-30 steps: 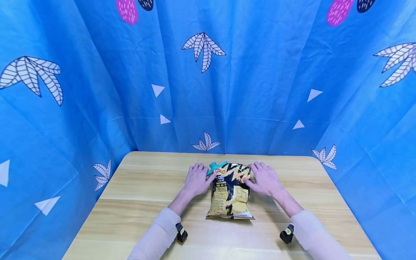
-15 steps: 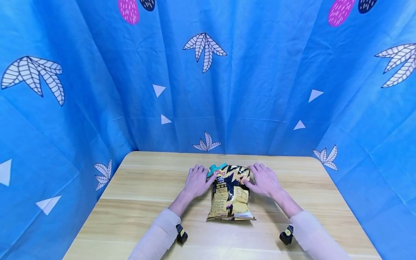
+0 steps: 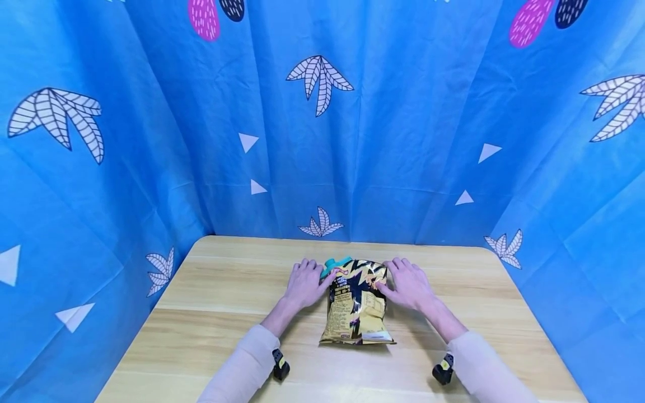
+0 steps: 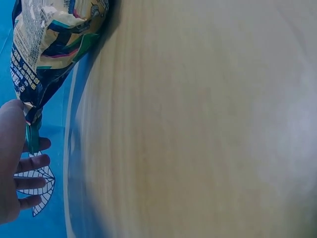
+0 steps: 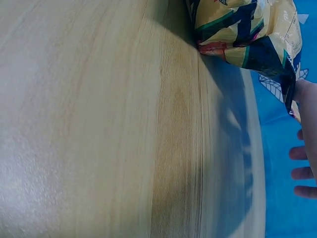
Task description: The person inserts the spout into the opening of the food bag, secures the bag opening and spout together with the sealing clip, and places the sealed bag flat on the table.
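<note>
A black and gold chip bag (image 3: 356, 308) stands on the table between both hands, its printed back toward me. My left hand (image 3: 303, 284) pinches its top left corner, thumb in front, where a teal bag clip (image 3: 332, 264) sits at the top edge. At the top right corner, my right hand (image 3: 409, 284) pinches the bag between thumb and fingers. In the left wrist view, the clip (image 4: 32, 136) shows beside the fingers (image 4: 32, 183). The right wrist view shows the thumb against the gathered corner of the bag (image 5: 247, 32), with no clip visible there.
The light wooden table (image 3: 211, 336) reaches back to a blue patterned curtain (image 3: 413, 140), which also hangs along both sides. Black wrist cameras (image 3: 280, 366) are worn on both wrists, by the light sleeves (image 3: 242, 364).
The bag's top edge and the clip have come slightly lower in the head view, which itself has shifted a little. Both hands keep their grip on the corners.
</note>
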The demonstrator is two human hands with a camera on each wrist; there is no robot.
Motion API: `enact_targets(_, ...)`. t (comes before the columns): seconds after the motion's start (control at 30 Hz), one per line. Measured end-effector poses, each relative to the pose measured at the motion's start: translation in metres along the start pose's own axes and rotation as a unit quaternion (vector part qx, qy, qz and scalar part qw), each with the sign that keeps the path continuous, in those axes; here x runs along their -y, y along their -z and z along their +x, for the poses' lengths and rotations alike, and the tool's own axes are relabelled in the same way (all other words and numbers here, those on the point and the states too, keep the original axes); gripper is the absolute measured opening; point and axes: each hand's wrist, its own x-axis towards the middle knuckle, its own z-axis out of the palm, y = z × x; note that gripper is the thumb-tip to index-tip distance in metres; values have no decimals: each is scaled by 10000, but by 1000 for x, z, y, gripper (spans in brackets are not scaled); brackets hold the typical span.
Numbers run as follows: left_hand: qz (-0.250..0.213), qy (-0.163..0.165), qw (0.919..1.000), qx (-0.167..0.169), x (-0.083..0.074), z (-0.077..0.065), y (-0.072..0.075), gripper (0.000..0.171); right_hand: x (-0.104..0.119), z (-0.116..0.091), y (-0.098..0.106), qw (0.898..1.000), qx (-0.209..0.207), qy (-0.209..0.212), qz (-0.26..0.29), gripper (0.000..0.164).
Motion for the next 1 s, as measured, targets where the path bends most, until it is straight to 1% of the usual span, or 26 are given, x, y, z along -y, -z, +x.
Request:
enact_targets(0.17,23,-19,10000,-16,1,0,-1,71,-1,1,-1,10000,-63,11,49,71)
enact_targets(0.33,-59,-43,9999,-104,0,0,2,70,-1,2,1,9998,-154,72,36,74)
enact_targets(0.47,-24,-66,10000,-64,-1,0,6,70,0,3,3,9997,-206,82,53,74)
enact_targets(0.57,8,-55,10000,-7,-1,-1,9,68,1,3,5,9996,-233,83,140,72)
enact_targets(0.73,-185,-79,9998,-8,-3,-1,14,67,2,3,9,9990,-383,126,193,67)
enact_targets(1.0,-320,-172,9993,-30,-5,-5,16,75,5,0,15,9979,-551,316,90,67)
